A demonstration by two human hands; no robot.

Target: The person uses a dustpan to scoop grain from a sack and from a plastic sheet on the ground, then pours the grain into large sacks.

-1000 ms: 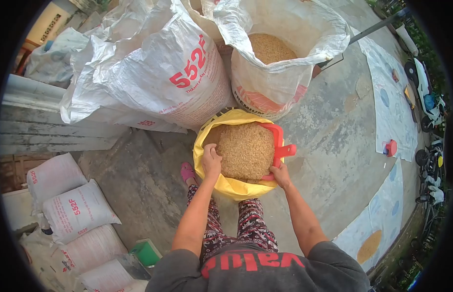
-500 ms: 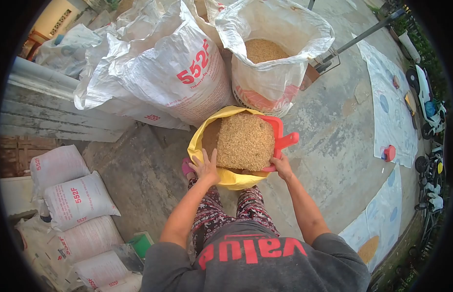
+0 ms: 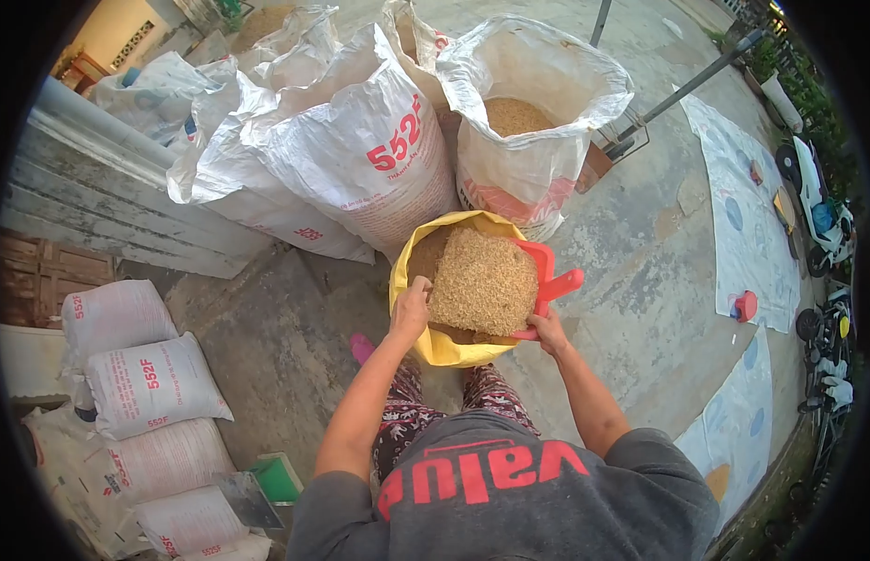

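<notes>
Right hand (image 3: pixel 549 332) firmly on red scoop (image 3: pixel 550 288)

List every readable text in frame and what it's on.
"552F": tall open sack, large red print.
"552F": stacked sacks at left, more than one.
"valu", last letter partly lost in folds: grey shirt, upside down to the camera.
Too small or blurred: fine print on those sacks, lettering low on the grain-holding sack.

Stained concrete floor (image 3: pixel 631 290): open white sacks (image 3: pixel 360 154), pale sheets (image 3: pixel 758 248).
</notes>
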